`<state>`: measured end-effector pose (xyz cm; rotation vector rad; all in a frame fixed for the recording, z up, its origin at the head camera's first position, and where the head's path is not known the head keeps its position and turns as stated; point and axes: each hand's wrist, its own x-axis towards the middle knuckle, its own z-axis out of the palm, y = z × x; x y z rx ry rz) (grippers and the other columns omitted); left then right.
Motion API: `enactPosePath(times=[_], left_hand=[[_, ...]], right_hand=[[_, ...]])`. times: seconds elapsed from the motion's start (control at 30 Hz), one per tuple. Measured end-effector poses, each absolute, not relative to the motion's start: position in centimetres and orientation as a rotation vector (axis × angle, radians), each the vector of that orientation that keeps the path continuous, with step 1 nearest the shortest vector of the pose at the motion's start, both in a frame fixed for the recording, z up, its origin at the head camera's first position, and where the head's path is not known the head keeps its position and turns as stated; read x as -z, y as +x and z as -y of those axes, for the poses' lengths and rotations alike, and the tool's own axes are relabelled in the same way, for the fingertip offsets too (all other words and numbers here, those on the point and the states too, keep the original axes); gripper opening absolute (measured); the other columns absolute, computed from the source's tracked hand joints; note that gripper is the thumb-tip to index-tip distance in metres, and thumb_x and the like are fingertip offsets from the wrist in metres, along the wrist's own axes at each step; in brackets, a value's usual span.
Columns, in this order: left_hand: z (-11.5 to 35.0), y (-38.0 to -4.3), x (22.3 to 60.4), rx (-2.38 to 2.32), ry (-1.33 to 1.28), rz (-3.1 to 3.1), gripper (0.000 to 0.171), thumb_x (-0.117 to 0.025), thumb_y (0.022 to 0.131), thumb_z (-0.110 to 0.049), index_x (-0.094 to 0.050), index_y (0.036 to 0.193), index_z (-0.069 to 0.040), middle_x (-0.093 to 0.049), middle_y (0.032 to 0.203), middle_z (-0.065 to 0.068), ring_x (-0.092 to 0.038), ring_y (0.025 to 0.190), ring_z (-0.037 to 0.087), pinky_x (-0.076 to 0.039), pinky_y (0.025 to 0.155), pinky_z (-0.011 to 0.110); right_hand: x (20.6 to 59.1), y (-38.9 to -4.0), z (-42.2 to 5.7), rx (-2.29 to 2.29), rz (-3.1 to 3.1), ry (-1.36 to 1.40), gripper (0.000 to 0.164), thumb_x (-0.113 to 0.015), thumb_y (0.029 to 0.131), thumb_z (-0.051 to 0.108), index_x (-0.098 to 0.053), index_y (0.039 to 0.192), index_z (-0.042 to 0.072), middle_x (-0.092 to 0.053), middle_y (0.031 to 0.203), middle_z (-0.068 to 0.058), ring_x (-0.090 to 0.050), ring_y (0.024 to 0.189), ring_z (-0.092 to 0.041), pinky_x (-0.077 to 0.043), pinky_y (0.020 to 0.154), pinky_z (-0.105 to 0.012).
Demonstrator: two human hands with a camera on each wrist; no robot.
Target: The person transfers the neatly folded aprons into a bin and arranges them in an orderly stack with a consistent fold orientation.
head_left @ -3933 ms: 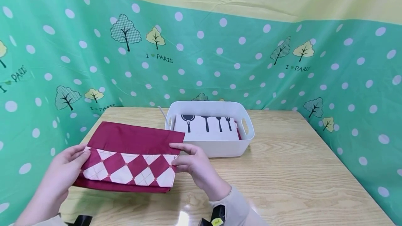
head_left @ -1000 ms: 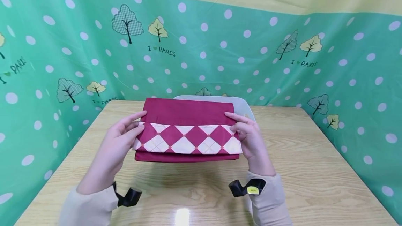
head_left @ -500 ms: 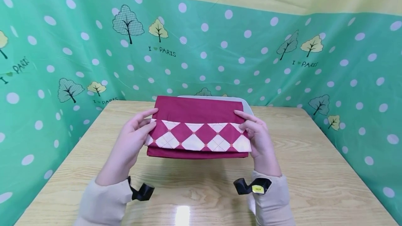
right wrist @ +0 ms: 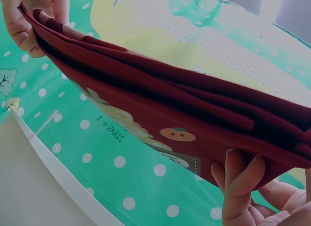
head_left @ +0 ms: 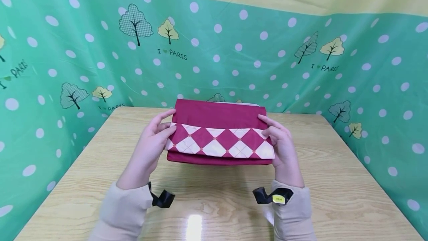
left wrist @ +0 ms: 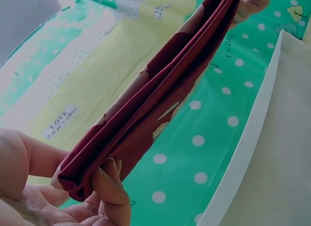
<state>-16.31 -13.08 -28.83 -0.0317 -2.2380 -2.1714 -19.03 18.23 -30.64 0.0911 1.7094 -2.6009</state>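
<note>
A folded maroon cloth (head_left: 219,116) with a red and white diamond-patterned band is held up above the table by both hands. My left hand (head_left: 148,148) pinches its left end, thumb on the front. The opposite end is gripped by my right hand (head_left: 284,148), with fingers on the patterned side and edge. From the left wrist view, stacked layers of the cloth (left wrist: 146,99) show edge-on. Its underside in the right wrist view carries a printed picture with an orange round shape (right wrist: 178,134).
Behind the cloth stands a white plastic basket (head_left: 249,104), mostly hidden, its rim just showing. Its pale wall (left wrist: 250,138) slants through the left wrist view. The wooden table (head_left: 334,181) reaches back to a green dotted curtain (head_left: 234,62).
Both hands have carried the folded cloth from the front left to the right and farther back. It now covers most of the basket, whose kitchen-print cloth was visible earlier.
</note>
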Motion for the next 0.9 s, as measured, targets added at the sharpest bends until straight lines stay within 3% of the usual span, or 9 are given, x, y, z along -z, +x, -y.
enactPosePath(times=[0.13, 0.2, 0.4, 0.5, 0.7, 0.9], left_hand=[[12.7, -16.9, 28.9, 2.187, -0.011, 2.224, 0.053, -0.047, 0.102, -0.008, -0.036, 0.153, -0.018, -0.055, 0.124, 0.016, -0.064, 0.08, 0.006, -0.051, 0.066, 0.016], [12.5, -17.2, 28.8, 2.194, 0.0, 2.225, 0.054, -0.047, 0.103, -0.009, -0.033, 0.154, -0.018, -0.054, 0.129, 0.017, -0.064, 0.083, 0.005, -0.052, 0.07, 0.016], [12.0, -18.0, 28.3, 2.231, 0.013, 2.22, 0.054, -0.047, 0.103, -0.013, -0.031, 0.155, -0.01, -0.051, 0.138, 0.019, -0.062, 0.088, 0.002, -0.051, 0.072, 0.013], [12.0, -18.3, 28.3, 2.291, 0.018, 2.195, 0.053, -0.049, 0.103, -0.015, -0.034, 0.153, -0.005, -0.049, 0.143, 0.017, -0.062, 0.091, 0.0, -0.051, 0.074, 0.012], [12.1, -18.8, 28.4, 2.384, 0.014, 2.157, 0.056, -0.052, 0.103, -0.02, -0.034, 0.153, -0.005, -0.045, 0.151, 0.014, -0.062, 0.098, -0.001, -0.053, 0.081, 0.013], [12.4, -19.7, 28.7, 2.459, 0.024, 2.113, 0.055, -0.054, 0.102, -0.022, -0.036, 0.153, -0.008, -0.052, 0.143, 0.009, -0.064, 0.094, -0.001, -0.053, 0.08, 0.014]], right_hand=[[30.6, -19.2, -18.5, 2.613, -1.689, 0.088, 0.056, -0.039, 0.091, -0.003, -0.058, 0.138, 0.019, -0.045, 0.146, -0.005, -0.07, 0.089, -0.01, -0.059, 0.075, -0.021], [30.6, -19.2, -18.6, 2.626, -1.684, 0.1, 0.058, -0.039, 0.092, -0.003, -0.052, 0.144, 0.019, -0.049, 0.142, -0.004, -0.071, 0.087, -0.01, -0.059, 0.074, -0.021], [30.6, -19.4, -18.9, 2.723, -1.609, 0.175, 0.062, -0.043, 0.094, -0.003, -0.043, 0.148, 0.028, -0.072, 0.099, -0.001, -0.07, 0.076, -0.01, -0.057, 0.068, -0.02], [30.6, -19.5, -18.9, 2.764, -1.582, 0.205, 0.058, -0.047, 0.096, -0.001, -0.042, 0.149, 0.023, -0.073, 0.091, 0.0, -0.07, 0.077, -0.01, -0.058, 0.069, -0.02], [30.8, -19.8, -18.9, 2.801, -1.562, 0.237, 0.041, -0.056, 0.097, 0.006, -0.051, 0.137, 0.014, -0.073, 0.099, 0.001, -0.072, 0.083, -0.01, -0.059, 0.073, -0.021], [31.1, -20.1, -18.9, 2.822, -1.544, 0.214, 0.048, -0.063, 0.096, 0.013, -0.051, 0.143, 0.013, -0.071, 0.112, 0.003, -0.072, 0.093, -0.009, -0.058, 0.079, -0.021]])
